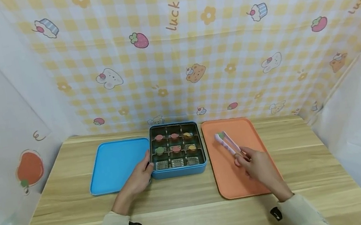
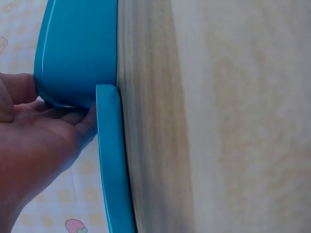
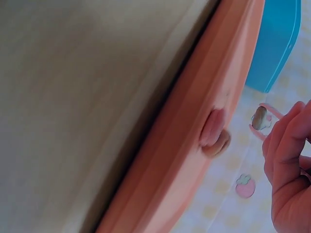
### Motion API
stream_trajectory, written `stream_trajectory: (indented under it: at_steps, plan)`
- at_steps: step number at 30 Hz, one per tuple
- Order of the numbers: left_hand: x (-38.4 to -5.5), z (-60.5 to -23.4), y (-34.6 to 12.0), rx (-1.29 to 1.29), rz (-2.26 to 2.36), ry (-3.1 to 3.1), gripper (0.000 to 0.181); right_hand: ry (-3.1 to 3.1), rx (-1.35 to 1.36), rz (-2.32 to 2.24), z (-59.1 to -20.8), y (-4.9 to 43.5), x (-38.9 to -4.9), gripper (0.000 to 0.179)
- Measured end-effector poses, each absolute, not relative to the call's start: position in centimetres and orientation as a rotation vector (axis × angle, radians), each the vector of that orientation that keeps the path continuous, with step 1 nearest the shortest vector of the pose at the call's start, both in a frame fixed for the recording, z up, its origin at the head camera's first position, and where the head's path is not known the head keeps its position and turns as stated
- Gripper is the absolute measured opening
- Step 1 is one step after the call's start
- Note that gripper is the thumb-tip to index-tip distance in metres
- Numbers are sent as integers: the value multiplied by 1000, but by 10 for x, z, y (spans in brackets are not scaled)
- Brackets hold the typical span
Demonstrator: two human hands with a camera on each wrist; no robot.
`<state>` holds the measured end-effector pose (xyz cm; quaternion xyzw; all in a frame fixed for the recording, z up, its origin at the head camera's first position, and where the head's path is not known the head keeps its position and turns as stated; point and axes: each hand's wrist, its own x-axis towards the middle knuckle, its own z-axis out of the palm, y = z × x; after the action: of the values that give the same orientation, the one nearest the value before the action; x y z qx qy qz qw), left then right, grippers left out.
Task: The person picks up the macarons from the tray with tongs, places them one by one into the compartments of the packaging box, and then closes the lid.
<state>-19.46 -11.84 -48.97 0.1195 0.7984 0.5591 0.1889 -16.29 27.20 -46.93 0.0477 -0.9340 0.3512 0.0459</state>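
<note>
My left hand [image 1: 140, 176] holds the left side of a blue box [image 1: 180, 171], its thumb at the rim and its fingers along the side wall. Divided into compartments, the box has small round macaron-like pieces in pink, green and yellow in its back and middle rows; the front row shows bare ribbed bottoms. Over an orange tray [image 1: 228, 184], my right hand [image 1: 259, 165] grips pale pink tongs [image 1: 229, 144]. Between the tong tips sits a green macaron-like piece [image 1: 221, 135]. Beside that hand, a pink piece [image 3: 213, 127] and a tan piece [image 3: 219, 144] lie on the tray.
A flat blue tray [image 1: 117, 164] lies left of the box, its right edge close to the box and under my left hand. The wooden table [image 1: 184, 223] extends in front. Behind everything hangs a yellow checked cloth [image 1: 171, 58].
</note>
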Motion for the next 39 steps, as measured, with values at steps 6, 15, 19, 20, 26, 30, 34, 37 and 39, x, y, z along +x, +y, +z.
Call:
stream_trajectory:
  at_steps: [6, 15, 19, 20, 26, 30, 34, 37, 39]
  plan:
    - [-195, -491, -119, 344, 1578, 2236, 59, -2824, 145, 1112, -466, 254, -164, 37]
    - [-195, -492, -119, 347, 1580, 2229, 59, -2798, 209, 1160, -460, 230, -161, 40]
    - [-195, -491, -119, 349, 1580, 2225, 59, -2802, 241, 1171, -456, 222, -159, 34]
    - [-195, -491, -119, 347, 1582, 2223, 59, -2805, 255, 1167, -455, 219, -158, 31]
    - [-195, -490, -119, 326, 1567, 2234, 59, -2815, 318, 1186, -453, 208, -157, 28]
    - [-195, -489, -118, 327, 1566, 2236, 59, -2816, 333, 1230, -452, 200, -156, 32]
    - [-195, -489, -119, 327, 1572, 2232, 59, -2819, 355, 1253, -450, 191, -154, 31]
    - [-195, -489, -119, 322, 1572, 2230, 59, -2821, 388, 1219, -450, 185, -153, 31]
    - [-195, -489, -119, 318, 1572, 2231, 59, -2810, 422, 1183, -450, 181, -152, 32]
